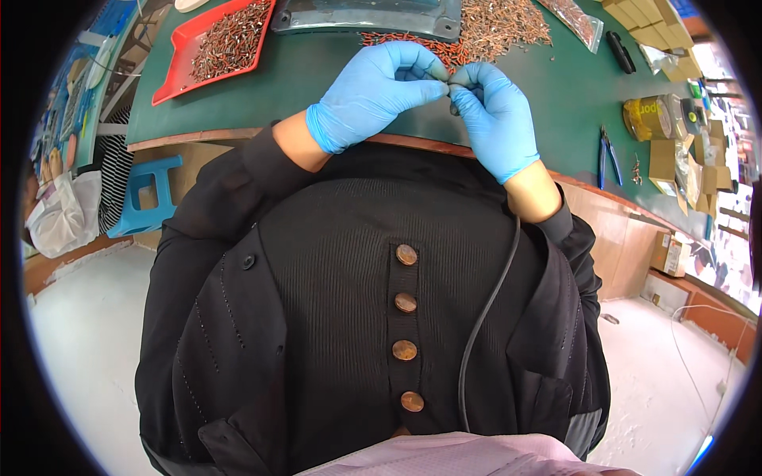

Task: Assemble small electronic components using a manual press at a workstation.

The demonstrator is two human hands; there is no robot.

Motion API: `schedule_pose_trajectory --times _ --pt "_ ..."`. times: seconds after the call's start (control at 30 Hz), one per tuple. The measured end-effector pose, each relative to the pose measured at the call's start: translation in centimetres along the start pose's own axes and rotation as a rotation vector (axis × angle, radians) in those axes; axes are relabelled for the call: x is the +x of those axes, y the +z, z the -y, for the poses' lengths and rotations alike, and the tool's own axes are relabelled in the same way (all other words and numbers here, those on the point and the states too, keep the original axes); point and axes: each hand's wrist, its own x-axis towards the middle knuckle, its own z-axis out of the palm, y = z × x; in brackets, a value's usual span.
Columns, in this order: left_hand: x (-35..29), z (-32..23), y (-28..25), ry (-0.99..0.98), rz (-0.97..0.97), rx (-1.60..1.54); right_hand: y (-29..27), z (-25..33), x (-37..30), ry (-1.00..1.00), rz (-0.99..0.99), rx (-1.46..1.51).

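Two-handed fingertip work at the near side of a green table (556, 111), as seen by an onlooker. Upper centre of the frame: the blue-gloved left hand (371, 91) and right hand (500, 119) meet, thumbs and forefingers drawn into narrow pinches that touch or nearly touch. Whether a piece lies between them cannot be told; the fingertips cover it. Just beyond, at the upper centre, lie small reddish parts (454, 55), with a heap of brownish parts (504, 28) adjoining to the right and a dark shallow bin (365, 17) behind the left hand. Upper left: a red tray (171, 79) of similar pieces. The step in hand appears to be close handling of one small part; the next move would call for a light, steady pinch and both fingertips kept aligned.
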Motion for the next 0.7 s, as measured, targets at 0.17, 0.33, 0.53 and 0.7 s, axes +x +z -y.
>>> schedule_pose_trajectory --times 0.17,0.33,0.53,0.7 --pt "-0.6 -0.3 -0.7 -0.022 -0.03 -0.057 0.3 1.6 -0.2 0.197 0.014 0.58" --pt "-0.8 0.3 -0.1 -0.019 -0.037 -0.108 0.0 1.1 -0.5 0.253 0.041 0.617" --pt "0.2 0.9 -2.0 0.035 -0.221 0.188 0.5 -1.5 0.2 0.217 0.006 0.253" --pt "1.3 2.6 -6.6 0.075 -0.367 0.526 1.1 -3.9 0.4 -0.018 -0.064 -0.072"
